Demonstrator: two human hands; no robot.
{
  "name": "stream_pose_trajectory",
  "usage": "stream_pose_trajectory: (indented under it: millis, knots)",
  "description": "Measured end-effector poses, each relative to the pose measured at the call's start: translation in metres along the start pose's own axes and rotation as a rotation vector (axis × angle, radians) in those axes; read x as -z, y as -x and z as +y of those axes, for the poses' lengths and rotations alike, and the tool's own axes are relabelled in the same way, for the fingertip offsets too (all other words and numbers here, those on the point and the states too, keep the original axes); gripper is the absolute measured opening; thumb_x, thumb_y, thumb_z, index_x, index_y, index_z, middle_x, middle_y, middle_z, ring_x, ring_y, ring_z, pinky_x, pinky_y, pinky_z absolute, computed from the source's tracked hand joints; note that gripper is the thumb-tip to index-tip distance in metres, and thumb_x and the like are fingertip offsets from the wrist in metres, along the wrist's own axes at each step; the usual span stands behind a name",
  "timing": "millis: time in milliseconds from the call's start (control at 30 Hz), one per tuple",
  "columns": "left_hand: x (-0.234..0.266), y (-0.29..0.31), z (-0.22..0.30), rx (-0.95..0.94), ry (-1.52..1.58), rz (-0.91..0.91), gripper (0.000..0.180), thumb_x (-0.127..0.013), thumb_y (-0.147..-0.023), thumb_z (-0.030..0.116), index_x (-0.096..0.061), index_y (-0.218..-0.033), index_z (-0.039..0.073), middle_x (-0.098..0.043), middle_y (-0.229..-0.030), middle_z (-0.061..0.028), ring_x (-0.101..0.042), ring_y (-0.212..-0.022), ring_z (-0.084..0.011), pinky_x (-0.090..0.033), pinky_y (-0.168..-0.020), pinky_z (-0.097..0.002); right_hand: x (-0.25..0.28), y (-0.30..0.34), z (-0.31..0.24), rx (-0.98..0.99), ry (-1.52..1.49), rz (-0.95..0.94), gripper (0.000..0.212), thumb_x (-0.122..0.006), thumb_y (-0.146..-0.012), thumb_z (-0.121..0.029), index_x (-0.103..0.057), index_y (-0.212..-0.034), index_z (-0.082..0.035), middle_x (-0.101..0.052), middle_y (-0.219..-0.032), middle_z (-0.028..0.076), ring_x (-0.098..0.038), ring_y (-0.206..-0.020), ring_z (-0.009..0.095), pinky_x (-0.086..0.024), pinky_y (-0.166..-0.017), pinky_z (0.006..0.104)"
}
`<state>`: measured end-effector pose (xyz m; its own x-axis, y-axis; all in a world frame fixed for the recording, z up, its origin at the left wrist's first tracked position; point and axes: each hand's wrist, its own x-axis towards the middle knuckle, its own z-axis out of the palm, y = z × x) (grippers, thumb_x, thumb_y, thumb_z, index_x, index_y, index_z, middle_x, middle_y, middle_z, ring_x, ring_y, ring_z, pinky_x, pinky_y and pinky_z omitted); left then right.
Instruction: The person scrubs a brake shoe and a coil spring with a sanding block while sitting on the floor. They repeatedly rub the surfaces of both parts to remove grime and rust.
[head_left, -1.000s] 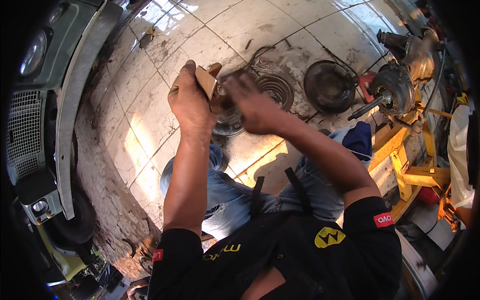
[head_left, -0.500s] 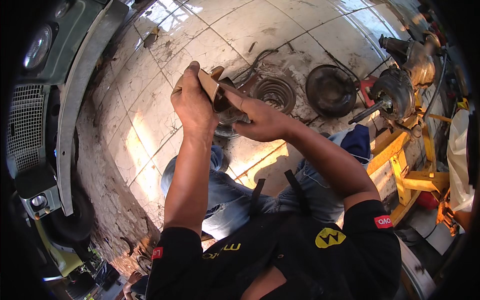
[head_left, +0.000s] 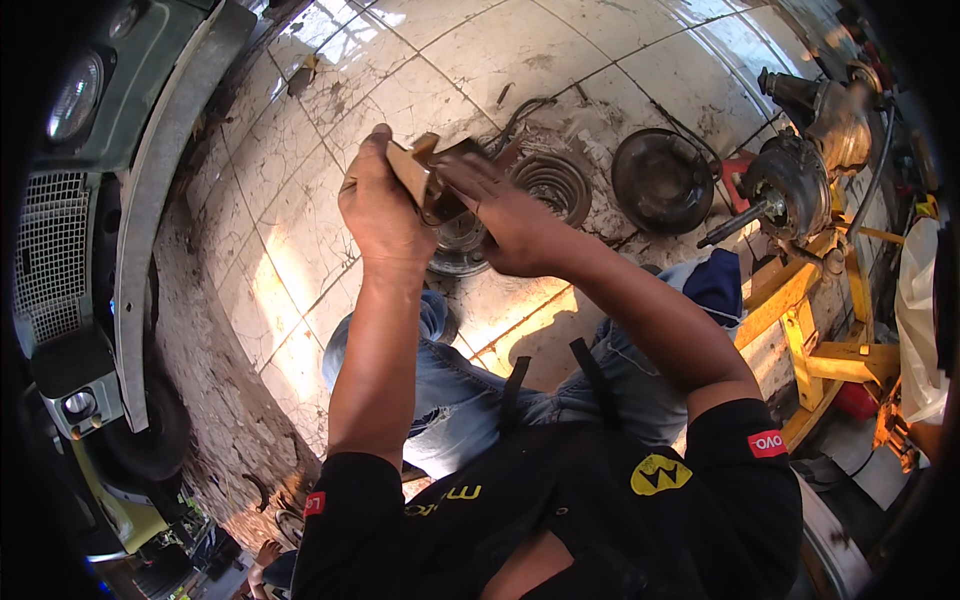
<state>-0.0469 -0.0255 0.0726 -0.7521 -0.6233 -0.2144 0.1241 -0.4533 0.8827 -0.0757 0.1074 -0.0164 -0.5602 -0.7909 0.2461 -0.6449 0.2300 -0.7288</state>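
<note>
My left hand [head_left: 385, 210] is closed around a curved metal brake shoe [head_left: 408, 172], its pale tan face turned up and left. My right hand [head_left: 520, 228] is pressed close against the shoe's inner side, with its fingers slightly smeared by motion. Under those fingers shows a dark, thin sheet [head_left: 462, 150] that looks like sandpaper; its far edge sticks out past the fingertips. Both hands are held up over the floor in front of my knees. Below them, partly hidden by my right hand, lies a shiny round metal part [head_left: 455, 262].
A ringed, coil-like part [head_left: 555, 185] and a dark round drum [head_left: 663, 180] lie on the dirty tiled floor [head_left: 480, 60]. At right, an axle assembly [head_left: 800, 185] rests by a yellow stand [head_left: 805, 340]. A vehicle's front with a bumper [head_left: 150, 200] lines the left.
My right hand has moved slightly right and down along the brake shoe, its fingers now spread over the dark sheet. My left hand and the shoe have shifted very little.
</note>
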Motion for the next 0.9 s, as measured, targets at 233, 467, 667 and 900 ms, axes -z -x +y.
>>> stream_pose_trajectory:
  millis: [233,467,667,900]
  knots:
    - [0.001,-0.005,-0.004,0.009,-0.046,-0.003,0.02,-0.06,-0.093,0.02,-0.06,-0.085,0.003,-0.06,-0.07,-0.0071,-0.059,-0.058,-0.0159,-0.049,-0.055,-0.0281,-0.011,0.003,0.013,-0.268,0.409,-0.033,0.084,-0.066,-0.078,-0.013,-0.024,-0.149,-0.004,-0.025,-0.156,0.015,-0.018,-0.146,0.037,-0.036,-0.107,0.058]
    - [0.017,-0.011,-0.007,-0.017,-0.144,-0.026,0.036,-0.057,-0.094,0.031,-0.059,-0.111,0.0,-0.068,-0.09,-0.0168,-0.062,-0.069,-0.0202,-0.052,-0.058,-0.0326,-0.001,-0.002,0.001,-0.083,0.051,-0.051,0.084,-0.061,-0.078,-0.013,-0.02,-0.151,-0.003,-0.022,-0.157,0.017,-0.016,-0.147,0.033,-0.029,-0.113,0.0531]
    - [0.012,-0.007,-0.005,-0.029,-0.06,-0.02,0.023,-0.058,-0.095,0.02,-0.057,-0.077,0.005,-0.059,-0.07,-0.0063,-0.058,-0.057,-0.0159,-0.049,-0.054,-0.0291,-0.011,0.001,0.001,-0.294,0.312,-0.088,0.078,-0.058,-0.08,-0.008,-0.024,-0.151,-0.004,-0.02,-0.159,0.015,-0.012,-0.147,0.039,-0.031,-0.112,0.0516]
    - [0.009,-0.002,-0.004,0.005,-0.052,0.001,0.022,-0.061,-0.094,0.021,-0.061,-0.081,0.004,-0.059,-0.071,-0.0042,-0.056,-0.06,-0.0129,-0.047,-0.054,-0.0277,-0.007,0.004,-0.001,-0.17,0.259,-0.003,0.064,-0.055,-0.088,-0.012,-0.03,-0.147,-0.005,-0.033,-0.153,0.015,-0.021,-0.145,0.038,-0.023,-0.114,0.0551]
